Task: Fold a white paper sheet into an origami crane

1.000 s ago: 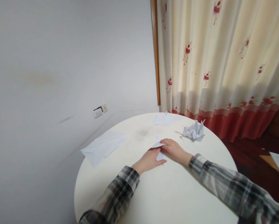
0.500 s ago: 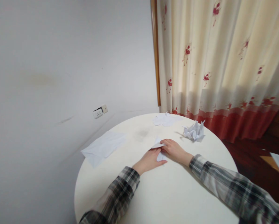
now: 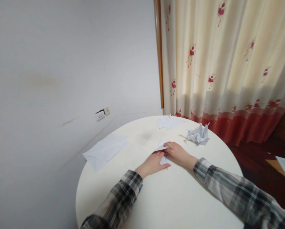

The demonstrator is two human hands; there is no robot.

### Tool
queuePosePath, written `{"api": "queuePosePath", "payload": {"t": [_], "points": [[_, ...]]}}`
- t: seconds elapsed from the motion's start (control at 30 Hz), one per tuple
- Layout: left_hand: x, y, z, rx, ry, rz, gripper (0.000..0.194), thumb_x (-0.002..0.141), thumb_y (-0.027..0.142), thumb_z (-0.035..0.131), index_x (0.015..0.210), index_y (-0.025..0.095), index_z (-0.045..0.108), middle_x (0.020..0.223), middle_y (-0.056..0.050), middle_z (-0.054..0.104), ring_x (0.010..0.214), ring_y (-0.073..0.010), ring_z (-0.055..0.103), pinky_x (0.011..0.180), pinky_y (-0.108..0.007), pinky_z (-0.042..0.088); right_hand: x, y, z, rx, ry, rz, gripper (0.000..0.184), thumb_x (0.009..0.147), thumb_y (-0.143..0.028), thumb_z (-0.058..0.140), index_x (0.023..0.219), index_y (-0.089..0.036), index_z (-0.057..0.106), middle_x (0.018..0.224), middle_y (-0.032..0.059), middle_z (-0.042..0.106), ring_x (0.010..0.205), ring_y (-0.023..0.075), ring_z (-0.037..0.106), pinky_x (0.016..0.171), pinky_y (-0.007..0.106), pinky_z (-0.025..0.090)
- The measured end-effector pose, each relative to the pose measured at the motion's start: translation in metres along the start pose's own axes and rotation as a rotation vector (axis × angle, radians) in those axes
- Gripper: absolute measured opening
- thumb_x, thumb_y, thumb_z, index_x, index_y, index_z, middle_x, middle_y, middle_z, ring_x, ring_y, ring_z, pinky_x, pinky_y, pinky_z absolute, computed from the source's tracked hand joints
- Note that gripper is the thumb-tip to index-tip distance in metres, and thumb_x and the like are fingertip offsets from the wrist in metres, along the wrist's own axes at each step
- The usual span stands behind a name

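A small piece of folded white paper (image 3: 163,161) lies on the round white table near its middle, with a flap raised on its far side. My left hand (image 3: 153,163) rests over the paper and holds it against the table, its thumb apart at the near edge and its fingertips under the flap. From the right, my right hand (image 3: 178,153) has its fingers closed on the raised flap. The two hands meet at the fingertips. Part of the paper is hidden beneath them.
White paper sheets (image 3: 106,149) lie at the table's left edge. More paper pieces (image 3: 168,122) are at the far edge. A cluster of folded paper cranes (image 3: 198,135) stands to the right. Behind are a wall socket (image 3: 100,116) and a flowered curtain (image 3: 204,63).
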State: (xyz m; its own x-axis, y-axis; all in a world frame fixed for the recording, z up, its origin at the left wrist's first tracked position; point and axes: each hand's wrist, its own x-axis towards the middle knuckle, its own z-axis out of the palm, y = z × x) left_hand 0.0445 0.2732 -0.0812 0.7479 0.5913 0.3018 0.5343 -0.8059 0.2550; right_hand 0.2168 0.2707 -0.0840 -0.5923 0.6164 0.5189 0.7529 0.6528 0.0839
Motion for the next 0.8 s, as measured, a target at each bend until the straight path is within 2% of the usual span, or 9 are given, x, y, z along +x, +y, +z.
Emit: {"api": "queuePosePath", "payload": {"t": [0.17,0.33,0.5,0.67,0.8], "points": [[0.0007,-0.0001,0.002,-0.006,-0.003,-0.012,0.047,0.069,0.041,0.059,0.107,0.017,0.046,0.115,-0.009,0.049,0.109,-0.0256,0.042,0.094,-0.036,0.032,-0.0002,-0.0004,0.0023,-0.016,-0.018,0.008,0.01,0.078,-0.02,0.051,0.08,-0.014,0.059,0.097,0.0088,0.051,0.092,0.0195,0.046,0.077,0.033,0.039],[-0.0005,-0.002,0.0056,-0.022,0.054,-0.047,0.054,0.065,0.038,0.064,0.108,0.016,0.041,0.111,-0.009,0.05,0.104,-0.0244,0.045,0.089,-0.034,0.035,0.0001,-0.0005,0.0005,-0.021,-0.021,0.015,0.008,0.078,-0.019,0.051,0.078,-0.014,0.058,0.098,0.0084,0.051,0.09,0.0189,0.047,0.076,0.031,0.04],[-0.0019,-0.0005,0.0017,-0.025,0.016,-0.05,0.038,0.067,0.038,0.062,0.094,0.017,0.046,0.095,-0.006,0.055,0.089,-0.0225,0.051,0.079,-0.033,0.04,0.0003,-0.002,-0.0025,0.019,-0.025,0.021,0.006,0.077,-0.018,0.052,0.075,-0.015,0.057,0.098,0.0075,0.051,0.091,0.0184,0.047,0.078,0.031,0.039],[-0.0015,0.0027,-0.0031,-0.045,-0.013,-0.015,0.03,0.069,0.035,0.061,0.09,0.019,0.047,0.095,-0.004,0.055,0.089,-0.0207,0.051,0.08,-0.03,0.038,-0.0003,-0.0033,-0.0015,0.069,-0.016,0.046,0.007,0.074,-0.012,0.05,0.073,-0.014,0.057,0.101,0.0091,0.05,0.093,0.0195,0.046,0.08,0.032,0.039],[-0.0017,0.0026,-0.0029,-0.048,-0.008,-0.022,0.029,0.069,0.035,0.062,0.089,0.019,0.048,0.094,-0.003,0.055,0.088,-0.02,0.051,0.08,-0.03,0.038,-0.003,-0.0045,-0.0068,0.196,0.046,0.056,0.014,0.071,-0.011,0.049,0.081,-0.016,0.056,0.107,0.0089,0.048,0.096,0.0191,0.046,0.081,0.032,0.04]]}}
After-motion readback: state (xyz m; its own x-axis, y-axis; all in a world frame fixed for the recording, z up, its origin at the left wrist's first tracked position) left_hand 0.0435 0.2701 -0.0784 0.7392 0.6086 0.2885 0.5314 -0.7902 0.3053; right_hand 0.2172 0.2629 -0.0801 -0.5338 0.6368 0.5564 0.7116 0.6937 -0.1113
